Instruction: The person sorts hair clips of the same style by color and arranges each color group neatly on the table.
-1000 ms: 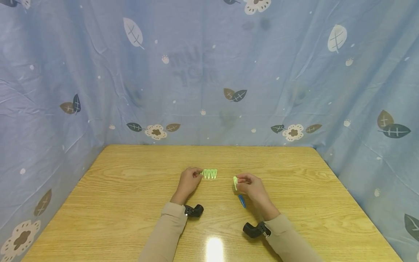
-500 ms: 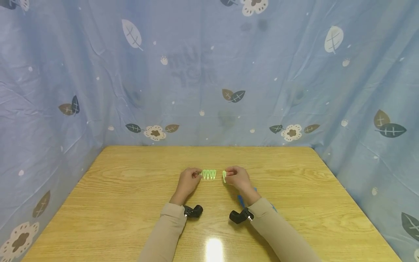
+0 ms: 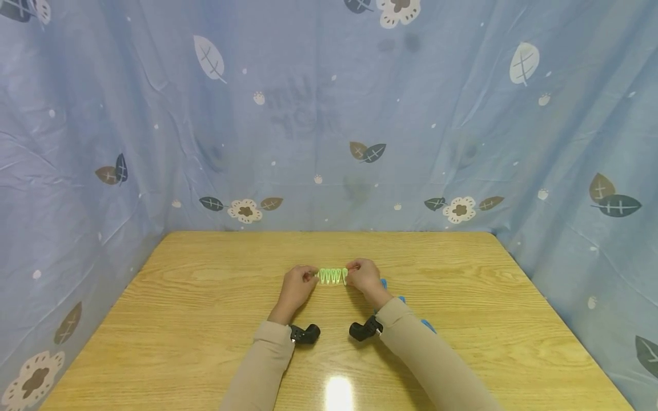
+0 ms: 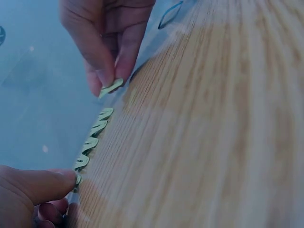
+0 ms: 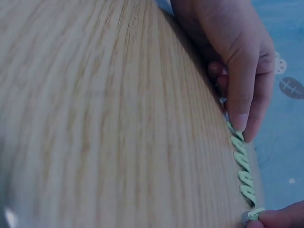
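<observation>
Several light-green snap hair clips (image 3: pixel 330 276) lie side by side in a row on the wooden table. At the row's left end, my left hand (image 3: pixel 300 285) pinches the endmost green clip (image 4: pixel 78 179) between thumb and finger. My right hand (image 3: pixel 364 277) pinches another green hair clip (image 4: pixel 111 88) by its edge, close beside the row's right end. In the left wrist view a small gap separates this clip from the row. The right wrist view has it at the bottom edge, between thumb and fingertips.
Several blue hair clips lie to the right, around my right forearm: one blue clip (image 3: pixel 384 283) by the wrist, another blue clip (image 3: pixel 427 326) beside the sleeve, partly covered. A blue patterned curtain (image 3: pixel 319 114) hangs behind and along both sides of the table (image 3: pixel 205 319).
My right hand has carried the green clip leftward and slightly away from me, up to the row's right end. More blue clips show beside that arm. The left hand has stayed in place.
</observation>
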Demonstrator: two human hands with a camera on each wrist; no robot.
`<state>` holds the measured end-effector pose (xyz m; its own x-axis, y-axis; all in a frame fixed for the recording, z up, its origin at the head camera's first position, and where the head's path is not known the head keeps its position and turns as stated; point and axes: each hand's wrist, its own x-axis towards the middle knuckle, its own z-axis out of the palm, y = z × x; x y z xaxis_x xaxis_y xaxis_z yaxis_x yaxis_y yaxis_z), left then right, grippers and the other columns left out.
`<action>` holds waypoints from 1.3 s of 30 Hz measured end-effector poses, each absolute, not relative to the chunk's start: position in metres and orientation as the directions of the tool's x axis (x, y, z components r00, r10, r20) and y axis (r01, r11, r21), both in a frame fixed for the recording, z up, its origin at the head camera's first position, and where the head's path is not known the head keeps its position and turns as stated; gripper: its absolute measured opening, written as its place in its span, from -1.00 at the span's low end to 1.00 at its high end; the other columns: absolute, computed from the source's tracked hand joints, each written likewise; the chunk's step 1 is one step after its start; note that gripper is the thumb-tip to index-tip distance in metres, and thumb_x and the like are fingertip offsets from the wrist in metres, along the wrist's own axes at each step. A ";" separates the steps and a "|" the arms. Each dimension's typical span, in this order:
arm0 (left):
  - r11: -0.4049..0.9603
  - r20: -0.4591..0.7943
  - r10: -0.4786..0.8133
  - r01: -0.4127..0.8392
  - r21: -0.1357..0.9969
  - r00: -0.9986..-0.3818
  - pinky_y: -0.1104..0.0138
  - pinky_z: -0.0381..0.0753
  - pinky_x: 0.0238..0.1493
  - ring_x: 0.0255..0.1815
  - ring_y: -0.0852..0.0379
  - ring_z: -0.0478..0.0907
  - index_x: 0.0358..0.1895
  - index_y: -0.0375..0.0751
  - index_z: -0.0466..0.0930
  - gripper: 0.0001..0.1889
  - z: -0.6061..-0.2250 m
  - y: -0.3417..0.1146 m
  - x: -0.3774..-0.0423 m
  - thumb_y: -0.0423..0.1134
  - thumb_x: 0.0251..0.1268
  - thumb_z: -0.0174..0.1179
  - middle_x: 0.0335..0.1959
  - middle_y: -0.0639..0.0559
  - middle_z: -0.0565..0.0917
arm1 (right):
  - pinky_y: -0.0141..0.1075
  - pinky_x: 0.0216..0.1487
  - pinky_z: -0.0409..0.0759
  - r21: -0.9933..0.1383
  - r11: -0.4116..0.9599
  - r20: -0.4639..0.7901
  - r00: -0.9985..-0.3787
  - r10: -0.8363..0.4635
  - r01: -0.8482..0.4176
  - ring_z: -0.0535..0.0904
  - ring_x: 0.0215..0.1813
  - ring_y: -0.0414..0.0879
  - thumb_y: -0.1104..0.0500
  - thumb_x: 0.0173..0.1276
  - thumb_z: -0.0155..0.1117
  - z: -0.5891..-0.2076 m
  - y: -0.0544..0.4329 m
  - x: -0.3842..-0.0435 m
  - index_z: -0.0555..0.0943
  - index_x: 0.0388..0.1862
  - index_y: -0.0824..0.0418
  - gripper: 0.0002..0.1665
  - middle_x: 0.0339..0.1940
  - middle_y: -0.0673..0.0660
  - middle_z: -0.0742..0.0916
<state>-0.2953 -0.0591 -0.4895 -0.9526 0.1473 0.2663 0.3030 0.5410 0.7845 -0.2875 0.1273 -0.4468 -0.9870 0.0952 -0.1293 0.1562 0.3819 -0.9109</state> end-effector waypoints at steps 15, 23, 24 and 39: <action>0.535 0.262 0.169 0.312 0.785 -0.950 0.36 0.44 -0.40 -0.44 0.18 0.39 -0.10 -0.32 0.69 -0.80 -0.495 -0.059 -0.292 -0.36 0.21 0.29 -0.43 0.02 0.53 | -0.26 -0.35 0.62 -0.882 0.433 -0.157 -0.982 0.102 0.186 0.63 -0.38 -0.01 0.50 0.14 0.23 -0.455 0.128 -0.291 0.60 -0.18 0.42 -0.76 -0.23 0.27 0.63; 0.532 0.282 0.171 0.330 0.780 -0.944 0.36 0.43 -0.41 -0.45 0.16 0.37 -0.09 -0.32 0.69 -0.79 -0.493 -0.056 -0.294 -0.36 0.22 0.29 -0.44 0.02 0.52 | -0.27 -0.42 0.55 -0.862 0.471 -0.158 -0.982 0.106 0.190 0.60 -0.43 -0.04 0.45 0.18 0.26 -0.450 0.129 -0.294 0.59 -0.17 0.39 -0.79 -0.32 0.23 0.65; 0.533 0.286 0.170 0.332 0.778 -0.943 0.36 0.43 -0.41 -0.45 0.16 0.37 -0.10 -0.32 0.69 -0.79 -0.492 -0.056 -0.295 -0.36 0.21 0.29 -0.44 0.02 0.52 | -0.26 -0.41 0.56 -0.859 0.476 -0.157 -0.982 0.107 0.189 0.61 -0.43 -0.04 0.44 0.18 0.26 -0.450 0.129 -0.294 0.59 -0.17 0.38 -0.79 -0.32 0.23 0.66; 0.526 0.276 0.158 0.318 0.789 -0.948 0.34 0.43 -0.39 -0.44 0.15 0.38 -0.09 -0.32 0.69 -0.79 -0.490 -0.061 -0.297 -0.34 0.22 0.29 -0.44 0.01 0.51 | -0.23 -0.18 0.63 -0.918 0.368 -0.141 -0.989 0.048 0.149 0.67 -0.22 0.05 0.38 0.27 0.20 -0.448 0.136 -0.288 0.56 0.00 0.46 -0.69 -0.09 0.31 0.63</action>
<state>-0.2966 -0.0608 -0.4903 -0.9480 0.1580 0.2763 0.3176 0.5264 0.7887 -0.2877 0.1360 -0.4475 -0.9889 0.0482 -0.1409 0.1487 0.3684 -0.9177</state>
